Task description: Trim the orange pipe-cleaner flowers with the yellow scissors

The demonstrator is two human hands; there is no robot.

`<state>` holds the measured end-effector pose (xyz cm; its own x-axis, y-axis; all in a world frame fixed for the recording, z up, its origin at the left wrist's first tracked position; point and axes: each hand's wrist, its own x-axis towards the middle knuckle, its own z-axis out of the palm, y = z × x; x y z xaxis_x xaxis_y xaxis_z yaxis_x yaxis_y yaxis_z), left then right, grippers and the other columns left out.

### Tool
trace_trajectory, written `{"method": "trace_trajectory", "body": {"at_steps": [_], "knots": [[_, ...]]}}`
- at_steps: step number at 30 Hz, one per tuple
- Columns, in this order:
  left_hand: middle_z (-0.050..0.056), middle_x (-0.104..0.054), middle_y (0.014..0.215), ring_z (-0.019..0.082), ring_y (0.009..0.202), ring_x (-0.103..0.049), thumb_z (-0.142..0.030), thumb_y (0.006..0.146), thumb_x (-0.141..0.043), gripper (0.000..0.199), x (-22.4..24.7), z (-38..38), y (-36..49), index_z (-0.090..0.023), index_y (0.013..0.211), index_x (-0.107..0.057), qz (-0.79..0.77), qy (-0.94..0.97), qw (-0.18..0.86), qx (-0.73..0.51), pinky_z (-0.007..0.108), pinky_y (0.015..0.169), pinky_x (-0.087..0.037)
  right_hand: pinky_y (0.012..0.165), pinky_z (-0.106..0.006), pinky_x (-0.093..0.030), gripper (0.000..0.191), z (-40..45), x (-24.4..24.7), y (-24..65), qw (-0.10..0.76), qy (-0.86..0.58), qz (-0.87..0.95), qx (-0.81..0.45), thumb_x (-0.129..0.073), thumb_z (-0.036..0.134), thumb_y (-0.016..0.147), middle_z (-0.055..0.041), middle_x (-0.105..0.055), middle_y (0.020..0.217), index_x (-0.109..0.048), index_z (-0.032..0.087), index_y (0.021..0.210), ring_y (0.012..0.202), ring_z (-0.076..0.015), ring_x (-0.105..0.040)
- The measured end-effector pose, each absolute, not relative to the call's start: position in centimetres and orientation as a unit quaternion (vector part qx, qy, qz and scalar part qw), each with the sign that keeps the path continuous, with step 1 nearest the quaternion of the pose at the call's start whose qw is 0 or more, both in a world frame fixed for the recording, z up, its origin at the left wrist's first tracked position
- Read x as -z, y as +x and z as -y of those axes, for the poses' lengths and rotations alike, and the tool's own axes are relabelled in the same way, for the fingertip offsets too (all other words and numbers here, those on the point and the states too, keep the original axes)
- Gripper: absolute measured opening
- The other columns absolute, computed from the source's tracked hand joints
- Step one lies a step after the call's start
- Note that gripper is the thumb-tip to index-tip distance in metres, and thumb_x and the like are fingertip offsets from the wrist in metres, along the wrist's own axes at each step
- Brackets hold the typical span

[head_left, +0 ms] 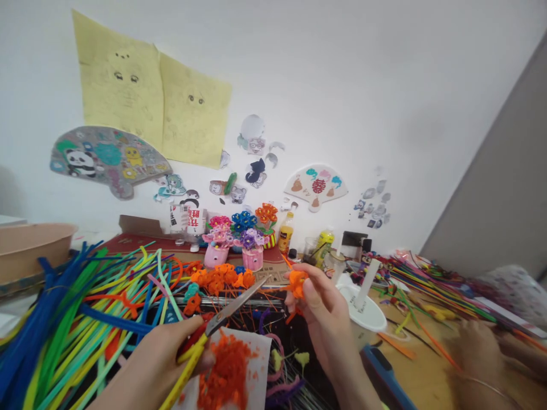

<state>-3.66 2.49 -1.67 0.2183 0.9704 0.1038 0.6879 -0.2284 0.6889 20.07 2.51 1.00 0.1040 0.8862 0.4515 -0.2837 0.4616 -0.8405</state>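
Observation:
My left hand (171,347) is wrapped round the yellow and red handles of a pair of scissors (233,307). The blades point up and right, slightly apart, with their tips a little left of my right hand (322,307). Between the fingers and thumb of my right hand is an orange fuzzy flower (297,283). Below the scissors, orange fluff clippings (226,370) lie on a white sheet (258,353). Several finished orange flowers (220,278) stand in a row behind the scissors.
Colourful pipe cleaners (106,319) heap up on the left, with more (440,285) at right. Potted fuzzy flowers (252,247) and bottles (286,233) stand by the wall. A white-lidded tub (363,310) sits right of my right hand. Another person's hands (478,347) are at far right.

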Motion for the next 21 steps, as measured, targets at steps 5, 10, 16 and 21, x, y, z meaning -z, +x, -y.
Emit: {"method": "trace_trajectory", "body": {"at_steps": [5,10,16,21], "knots": [[0.000,-0.065,0.070,0.020,0.066,-0.061,-0.041,0.076,-0.044,0.020,1.0,-1.7,-3.9,-0.025,0.081,-0.052,-0.600,0.739,0.210,-0.223,0.026,0.060,-0.043,0.058,-0.022,-0.044,0.028,-2.6,-0.8,20.1,0.668,-0.328,0.536,-0.398,-0.064,0.040,0.085,-0.0029,-0.064,0.093,-0.065,0.023,0.106,0.065,-0.0106,-0.056],[0.000,-0.065,0.073,0.020,0.066,-0.059,-0.039,0.074,-0.049,0.016,0.6,-1.8,-3.6,-0.024,0.078,-0.051,-0.598,0.759,0.177,-0.189,0.026,0.060,-0.041,0.058,-0.020,-0.045,0.026,-2.5,-0.8,20.0,0.649,-0.351,0.557,-0.380,-0.064,0.040,0.085,-0.0018,-0.065,0.091,-0.065,0.025,0.106,0.065,-0.0102,-0.056],[0.000,-0.066,0.076,0.019,0.068,-0.058,-0.041,0.073,-0.050,0.019,0.1,-1.8,-3.3,-0.023,0.076,-0.054,-0.587,0.770,0.186,-0.167,0.025,0.063,-0.039,0.066,-0.017,-0.047,0.022,-2.3,-1.0,19.8,0.637,-0.329,0.581,-0.386,-0.065,0.038,0.085,-0.0015,-0.066,0.100,-0.068,0.028,0.104,0.079,-0.0115,-0.059],[0.000,-0.063,0.072,0.018,0.066,-0.055,-0.042,0.074,-0.050,0.021,-0.2,-1.6,-3.1,-0.022,0.074,-0.055,-0.593,0.770,0.194,-0.134,0.024,0.060,-0.036,0.063,-0.015,-0.046,0.022,-2.3,-1.2,19.8,0.627,-0.321,0.594,-0.388,-0.065,0.039,0.084,-0.0003,-0.067,0.088,-0.068,0.029,0.103,0.075,-0.0111,-0.058]]}}
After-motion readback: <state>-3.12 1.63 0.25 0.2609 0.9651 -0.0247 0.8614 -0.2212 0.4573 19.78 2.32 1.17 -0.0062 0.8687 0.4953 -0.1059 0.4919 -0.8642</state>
